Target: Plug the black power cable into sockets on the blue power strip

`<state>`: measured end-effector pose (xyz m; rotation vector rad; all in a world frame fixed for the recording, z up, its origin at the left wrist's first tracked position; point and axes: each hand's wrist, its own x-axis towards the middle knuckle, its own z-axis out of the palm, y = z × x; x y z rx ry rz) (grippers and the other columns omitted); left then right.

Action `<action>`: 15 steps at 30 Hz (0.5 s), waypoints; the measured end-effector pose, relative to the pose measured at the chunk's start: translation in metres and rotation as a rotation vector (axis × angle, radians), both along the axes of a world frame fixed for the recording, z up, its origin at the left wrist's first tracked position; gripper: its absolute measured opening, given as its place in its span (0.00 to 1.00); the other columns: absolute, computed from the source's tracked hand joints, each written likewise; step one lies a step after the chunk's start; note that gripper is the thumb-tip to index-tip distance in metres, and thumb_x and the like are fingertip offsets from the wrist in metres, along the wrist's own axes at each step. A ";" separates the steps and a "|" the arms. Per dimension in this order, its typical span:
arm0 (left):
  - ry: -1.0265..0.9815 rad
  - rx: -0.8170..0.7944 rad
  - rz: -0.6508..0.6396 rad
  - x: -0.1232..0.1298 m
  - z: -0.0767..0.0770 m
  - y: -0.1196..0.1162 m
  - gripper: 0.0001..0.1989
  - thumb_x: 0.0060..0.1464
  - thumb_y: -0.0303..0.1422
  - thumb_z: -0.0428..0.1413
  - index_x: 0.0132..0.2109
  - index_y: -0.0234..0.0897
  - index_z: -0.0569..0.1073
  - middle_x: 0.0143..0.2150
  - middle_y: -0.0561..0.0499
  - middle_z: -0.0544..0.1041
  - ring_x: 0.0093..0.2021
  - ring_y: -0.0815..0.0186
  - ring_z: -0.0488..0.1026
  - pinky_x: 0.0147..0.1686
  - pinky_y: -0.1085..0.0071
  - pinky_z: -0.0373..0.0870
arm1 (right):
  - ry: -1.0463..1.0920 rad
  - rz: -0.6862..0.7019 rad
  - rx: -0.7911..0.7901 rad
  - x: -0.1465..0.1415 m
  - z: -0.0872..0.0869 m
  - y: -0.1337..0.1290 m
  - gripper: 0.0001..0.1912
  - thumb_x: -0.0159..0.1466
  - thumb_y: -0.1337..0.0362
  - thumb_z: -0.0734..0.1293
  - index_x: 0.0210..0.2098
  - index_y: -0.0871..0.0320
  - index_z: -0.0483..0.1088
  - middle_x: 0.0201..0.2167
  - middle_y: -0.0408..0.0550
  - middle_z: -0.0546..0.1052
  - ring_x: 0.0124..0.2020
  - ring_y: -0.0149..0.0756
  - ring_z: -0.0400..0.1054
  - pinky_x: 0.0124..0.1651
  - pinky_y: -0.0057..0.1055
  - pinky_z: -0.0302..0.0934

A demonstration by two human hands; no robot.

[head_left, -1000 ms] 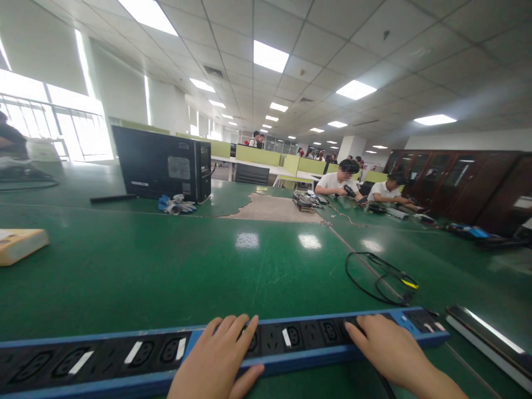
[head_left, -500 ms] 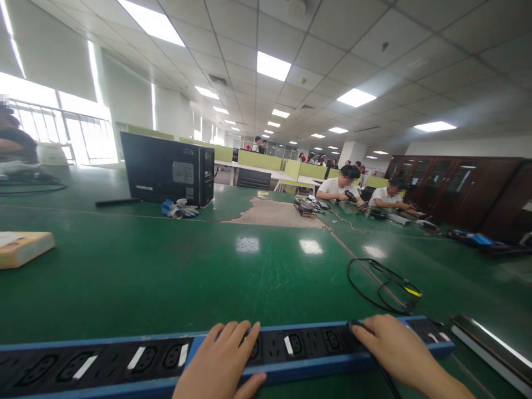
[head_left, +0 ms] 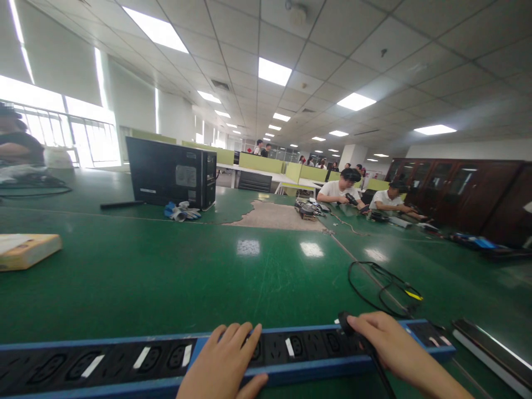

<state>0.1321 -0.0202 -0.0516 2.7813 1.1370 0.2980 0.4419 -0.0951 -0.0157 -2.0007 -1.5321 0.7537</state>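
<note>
A long blue power strip (head_left: 233,382) with black sockets lies across the near edge of the green table. My left hand (head_left: 224,360) holds it near the middle, fingers over the top and thumb by the near side. Pinched in my right hand (head_left: 384,338) is a black plug (head_left: 346,322), tilted just above the strip's right part. The plug's cable (head_left: 380,368) runs down past my palm out of view. White strips of tape cross several sockets. My fingers hide part of the plug.
A looped black cable (head_left: 374,288) lies beyond my right hand. A long metal-edged bar (head_left: 490,354) is at right. Farther off are a black computer case (head_left: 166,172), gloves (head_left: 182,211) and a yellow pack (head_left: 33,252). Two people (head_left: 338,191) work across the table.
My right hand has raised the plug off the socket face and shifted it slightly left. My left hand stays on the strip. The view has tipped slightly.
</note>
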 end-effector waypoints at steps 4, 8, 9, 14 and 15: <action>0.037 -0.035 0.006 0.000 0.004 -0.001 0.30 0.58 0.47 0.51 0.64 0.38 0.64 0.61 0.40 0.69 0.59 0.46 0.67 0.58 0.47 0.63 | -0.053 0.013 0.041 -0.006 -0.016 0.006 0.24 0.63 0.44 0.55 0.21 0.56 0.55 0.22 0.39 0.55 0.26 0.31 0.53 0.29 0.29 0.45; 0.036 -0.028 0.000 -0.001 0.000 0.000 0.30 0.59 0.47 0.50 0.64 0.38 0.63 0.62 0.40 0.69 0.59 0.46 0.66 0.59 0.46 0.62 | -0.029 0.005 0.034 -0.004 -0.018 0.005 0.25 0.63 0.43 0.54 0.20 0.55 0.55 0.21 0.39 0.54 0.25 0.31 0.52 0.28 0.29 0.45; 0.029 -0.025 -0.002 -0.001 -0.001 0.000 0.30 0.59 0.47 0.50 0.64 0.38 0.63 0.61 0.41 0.69 0.59 0.47 0.66 0.59 0.46 0.62 | -0.017 -0.003 0.033 -0.001 -0.014 0.004 0.25 0.62 0.42 0.55 0.20 0.55 0.55 0.21 0.39 0.54 0.25 0.31 0.51 0.27 0.29 0.45; 0.000 0.004 -0.002 -0.001 -0.008 0.001 0.30 0.59 0.47 0.50 0.64 0.40 0.63 0.61 0.42 0.70 0.58 0.49 0.67 0.58 0.47 0.63 | 0.080 -0.092 0.041 0.011 0.014 -0.002 0.26 0.60 0.40 0.56 0.22 0.56 0.61 0.19 0.40 0.59 0.24 0.32 0.54 0.27 0.28 0.47; -0.001 0.013 -0.002 -0.001 -0.009 0.001 0.29 0.59 0.47 0.50 0.64 0.40 0.63 0.61 0.42 0.69 0.58 0.49 0.67 0.58 0.47 0.63 | 0.084 -0.097 0.037 0.011 0.018 -0.003 0.27 0.60 0.40 0.56 0.22 0.56 0.61 0.19 0.40 0.59 0.24 0.32 0.54 0.27 0.28 0.47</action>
